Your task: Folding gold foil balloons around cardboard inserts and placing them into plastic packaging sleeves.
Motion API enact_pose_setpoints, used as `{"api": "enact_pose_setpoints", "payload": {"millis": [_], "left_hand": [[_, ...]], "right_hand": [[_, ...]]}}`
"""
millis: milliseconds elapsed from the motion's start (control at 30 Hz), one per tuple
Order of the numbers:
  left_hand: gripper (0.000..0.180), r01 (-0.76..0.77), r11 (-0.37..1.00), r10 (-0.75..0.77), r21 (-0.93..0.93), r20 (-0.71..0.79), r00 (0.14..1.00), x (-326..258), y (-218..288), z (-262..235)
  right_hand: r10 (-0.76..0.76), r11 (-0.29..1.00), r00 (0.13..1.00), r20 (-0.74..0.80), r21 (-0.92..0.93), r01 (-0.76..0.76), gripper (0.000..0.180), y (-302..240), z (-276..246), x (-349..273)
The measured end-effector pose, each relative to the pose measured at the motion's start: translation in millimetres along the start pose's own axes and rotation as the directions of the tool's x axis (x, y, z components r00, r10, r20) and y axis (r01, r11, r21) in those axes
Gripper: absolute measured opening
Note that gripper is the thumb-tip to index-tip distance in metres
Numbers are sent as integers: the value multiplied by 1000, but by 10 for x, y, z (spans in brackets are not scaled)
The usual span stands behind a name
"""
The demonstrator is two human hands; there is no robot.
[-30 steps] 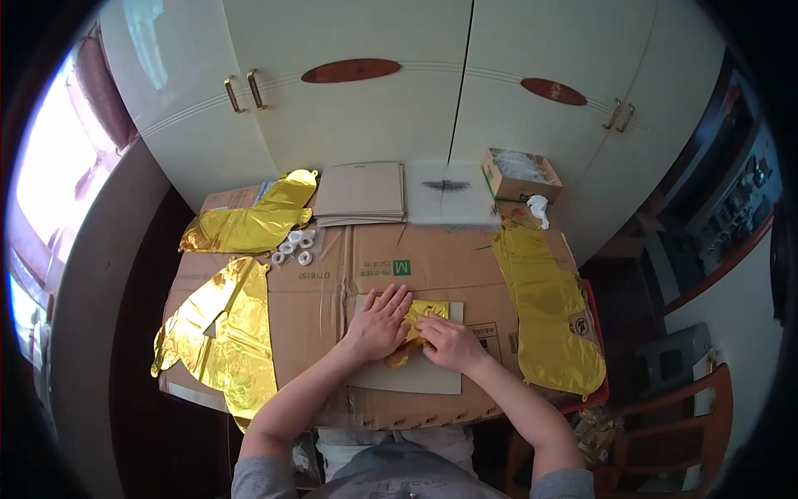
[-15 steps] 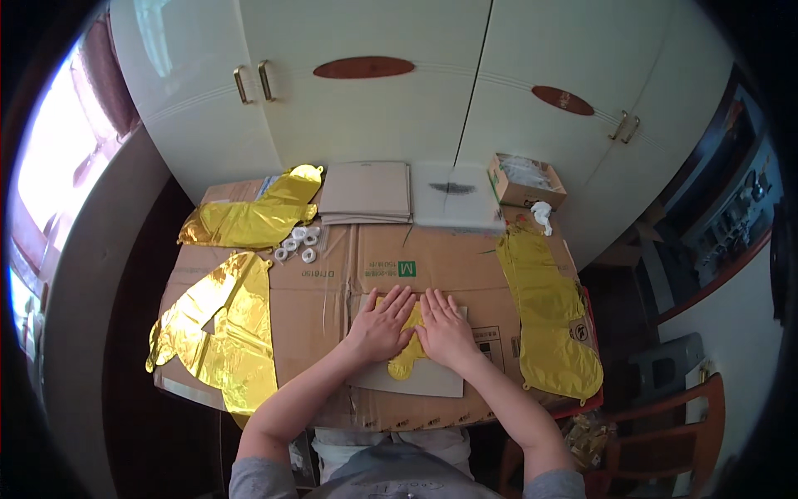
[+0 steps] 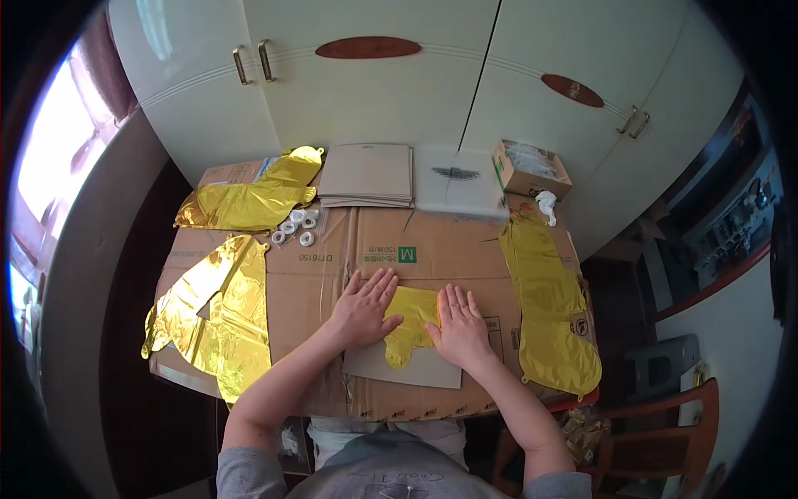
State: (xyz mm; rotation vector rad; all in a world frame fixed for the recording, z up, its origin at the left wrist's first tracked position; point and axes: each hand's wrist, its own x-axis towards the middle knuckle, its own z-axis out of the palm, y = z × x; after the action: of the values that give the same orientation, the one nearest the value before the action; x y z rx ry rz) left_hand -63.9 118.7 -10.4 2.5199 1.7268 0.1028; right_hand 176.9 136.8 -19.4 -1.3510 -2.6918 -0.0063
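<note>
Just below the middle of the frame, a small folded gold foil balloon [image 3: 410, 323] lies on a grey card sheet [image 3: 432, 370], which itself rests on the flattened brown cardboard [image 3: 449, 249] covering the counter. The left hand [image 3: 363, 309] presses flat on the balloon's left edge and the right hand [image 3: 459, 326] presses flat on its right edge, both with fingers spread wide and laid down, gripping nothing. The foil looks thin, very light, limp and slick, so it would probably slide on the card and spring open from a fold unless held down; it seems likely to crease easily and could puncture if pinched hard. Its edges or the narrow tail at the lower end, showing between the hands, look like the best places to take hold, with flat finger pressure rather than a pinch. Larger gold foil shapes lie at the left [image 3: 218, 312], upper left [image 3: 249, 200] and right [image 3: 549, 308] of the frame; small white rings [image 3: 297, 226] sit near the upper-left one.
</note>
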Motion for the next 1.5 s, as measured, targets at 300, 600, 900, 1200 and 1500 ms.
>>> {"api": "enact_pose_setpoints", "payload": {"millis": [300,600,900,1200,1500], "left_hand": [[86,66,998,-66,-14,41,997,-151,-7,-92],[86,59,993,-65,-105,-62,996,-759,434,-28],[85,17,999,-21,-45,-88,996,-670,1006,-17],[97,-55,997,48,-57,-118,992,-525,1106,78],[100,-51,999,50,-19,-38,998,-782,869,-49]], "right_hand": [[-14,997,998,59,78,10,75,116,-30,-92],[-237,956,971,25,187,228,71,126,-135,-406],[-223,967,975,-10,126,222,72,-33,-243,-597],[-240,962,970,-43,122,244,79,24,-166,-597],[-223,959,973,-56,166,229,81,5,-200,-594]]}}
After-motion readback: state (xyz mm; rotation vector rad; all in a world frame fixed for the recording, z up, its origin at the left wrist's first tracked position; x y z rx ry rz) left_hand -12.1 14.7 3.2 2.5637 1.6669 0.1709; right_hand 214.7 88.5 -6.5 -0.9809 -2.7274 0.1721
